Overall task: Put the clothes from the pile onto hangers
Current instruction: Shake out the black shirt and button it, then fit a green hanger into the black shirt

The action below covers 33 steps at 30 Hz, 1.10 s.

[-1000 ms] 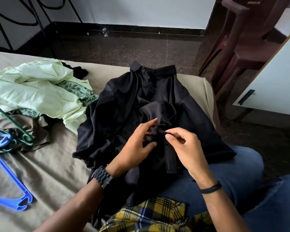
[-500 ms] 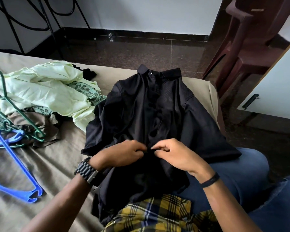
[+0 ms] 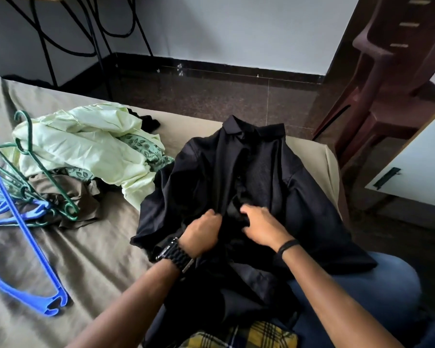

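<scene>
Room: a bed [image 3: 68,249] with a drab sheet stood by a dark stone floor and pale wall.
Shirt: the black shirt [image 3: 256,187] lay collar-away across the bed's corner and the person's lap.
Handling: it looked soft, light and limp; best taken by the placket edges or collar.
Left hand: the left hand [image 3: 202,231] was fisted on the left front edge.
Right hand: the right hand [image 3: 263,226] was curled on cloth at the opening, close beside.
Pile: a pale green pile [image 3: 91,149] and hangers [image 3: 18,197] lay to the left.
</scene>
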{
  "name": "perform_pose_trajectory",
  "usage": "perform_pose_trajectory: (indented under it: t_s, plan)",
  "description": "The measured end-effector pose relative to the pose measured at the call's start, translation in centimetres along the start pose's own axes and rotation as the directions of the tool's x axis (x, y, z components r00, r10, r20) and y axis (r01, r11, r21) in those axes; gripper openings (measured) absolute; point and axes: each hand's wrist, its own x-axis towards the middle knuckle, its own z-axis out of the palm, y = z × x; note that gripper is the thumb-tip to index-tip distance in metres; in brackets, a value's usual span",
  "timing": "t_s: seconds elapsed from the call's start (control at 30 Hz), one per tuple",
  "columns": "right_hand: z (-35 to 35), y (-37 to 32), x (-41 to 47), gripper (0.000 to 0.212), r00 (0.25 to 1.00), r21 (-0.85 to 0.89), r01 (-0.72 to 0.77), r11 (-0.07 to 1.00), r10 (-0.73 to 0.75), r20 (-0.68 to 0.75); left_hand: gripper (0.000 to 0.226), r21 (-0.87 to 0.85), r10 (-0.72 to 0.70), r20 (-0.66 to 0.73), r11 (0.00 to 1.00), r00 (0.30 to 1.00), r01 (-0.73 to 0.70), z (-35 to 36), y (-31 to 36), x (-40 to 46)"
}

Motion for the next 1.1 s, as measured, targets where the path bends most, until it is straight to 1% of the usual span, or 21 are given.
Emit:
perform_pose_trajectory:
  t_s: [0.07, 0.13, 0.17, 0.2, 0.23, 0.27, 0.3, 0.33, 0.37, 0.4, 0.43, 0.5, 0.53, 0.63, 0.7, 0.77, 0.83, 0.87, 0.93, 1.0, 1.1]
  plan:
    - [0.9, 0.4, 0.4, 0.011, 0.994, -0.085, 0.023, 0.996, -0.014, 0.106, 0.028, 0.063, 0.025, 0.122, 0.997, 0.992, -0.033, -0.1, -0.6, 0.0]
    - [0.6, 0.5, 0.7, 0.012, 0.978, -0.122, 0.052, 0.991, -0.026, 0.207, 0.032, 0.070, 0.045, 0.196, 0.996, 0.980, -0.059, -0.7, -1.4, 0.0]
    - [0.1, 0.4, 0.7, 0.008, 0.970, -0.145, 0.063, 0.987, -0.026, 0.240, 0.035, 0.034, 0.056, 0.203, 0.997, 0.978, -0.064, -1.0, -1.7, 0.0]
    - [-0.2, 0.3, 1.0, 0.007, 0.969, -0.141, 0.080, 0.987, -0.044, 0.242, 0.038, -0.034, 0.058, 0.180, 0.998, 0.982, -0.052, -1.3, -2.1, -0.1]
    - [-0.6, -0.1, 1.0, 0.019, 0.976, -0.137, 0.083, 0.987, -0.053, 0.213, 0.042, -0.126, 0.053, 0.120, 0.991, 0.991, -0.038, -1.5, -2.3, -0.4]
    - [-1.1, -0.7, 1.2, 0.026, 0.988, -0.114, 0.094, 0.989, -0.078, 0.135, 0.043, -0.234, 0.039, 0.011, 0.972, 0.999, -0.036, -1.8, -2.7, -0.8]
    - [-1.5, -1.7, 1.3, 0.027, 0.994, -0.060, 0.109, 0.992, -0.107, 0.035, 0.041, -0.339, 0.009, -0.127, 0.939, 0.992, -0.052, -2.1, -3.0, -1.2]
    - [-2.0, -2.8, 1.3, 0.024, 0.988, 0.019, 0.141, 0.990, -0.140, -0.069, 0.038, -0.425, -0.042, -0.272, 0.902, 0.961, -0.080, -2.4, -3.5, -1.7]
    - [-2.3, -4.2, 1.5, 0.019, 0.977, 0.120, 0.177, 0.977, -0.160, -0.140, 0.035, -0.483, -0.114, -0.398, 0.870, 0.910, -0.102, -3.0, -4.3, -2.2]
    - [-2.5, -5.6, 1.8, 0.014, 0.971, 0.219, 0.209, 0.953, -0.174, -0.166, 0.032, -0.522, -0.194, -0.486, 0.846, 0.852, -0.106, -3.4, -5.2, -2.7]
    - [-2.4, -7.2, 2.5, 0.010, 0.969, 0.306, 0.236, 0.922, -0.197, -0.152, 0.030, -0.557, -0.282, -0.543, 0.826, 0.791, -0.088, -3.7, -6.6, -3.2]
    - [-1.8, -10.2, 3.8, 0.006, 0.963, 0.434, 0.267, 0.860, -0.260, -0.077, 0.029, -0.631, -0.452, -0.597, 0.774, 0.663, -0.040, -3.8, -9.5, -3.9]
    - [-1.3, -12.0, 4.5, 0.005, 0.953, 0.474, 0.281, 0.834, -0.299, -0.039, 0.030, -0.653, -0.526, -0.620, 0.757, 0.583, -0.011, -3.6, -11.4, -4.4]
    - [1.0, -16.9, 6.8, 0.008, 0.920, 0.479, 0.333, 0.813, -0.392, 0.026, 0.035, -0.675, -0.678, -0.643, 0.722, 0.356, 0.152, -2.2, -16.2, -6.0]
    - [2.6, -20.0, 8.0, 0.010, 0.899, 0.469, 0.356, 0.809, -0.433, 0.063, 0.043, -0.711, -0.768, -0.591, 0.641, 0.248, 0.290, -0.9, -18.6, -7.1]
    - [4.5, -22.8, 8.9, 0.014, 0.876, 0.476, 0.362, 0.801, -0.467, 0.121, 0.049, -0.765, -0.831, -0.522, 0.556, 0.192, 0.325, 0.6, -20.7, -8.2]
    - [6.3, -24.9, 9.5, 0.014, 0.862, 0.471, 0.358, 0.806, -0.479, 0.164, 0.049, -0.828, -0.865, -0.467, 0.500, 0.181, 0.254, 2.1, -22.1, -8.8]
    - [7.3, -25.8, 9.8, 0.013, 0.858, 0.471, 0.355, 0.808, -0.482, 0.180, 0.048, -0.841, -0.868, -0.465, 0.494, 0.174, 0.221, 2.7, -22.7, -9.1]
    - [9.1, -27.3, 10.3, 0.013, 0.861, 0.453, 0.344, 0.823, -0.469, 0.198, 0.049, -0.838, -0.854, -0.500, 0.520, 0.146, 0.165, 3.8, -23.1, -9.3]
    - [10.3, -28.4, 10.8, 0.012, 0.870, 0.368, 0.376, 0.851, -0.460, 0.175, 0.057, -0.844, -0.849, -0.515, 0.526, 0.118, 0.102, 4.2, -22.7, -9.1]
    - [11.8, -30.3, 11.6, 0.029, 0.897, 0.317, 0.393, 0.863, -0.436, 0.072, 0.061, -0.812, -0.818, -0.563, 0.574, 0.120, 0.108, 4.9, -22.9, -8.6]
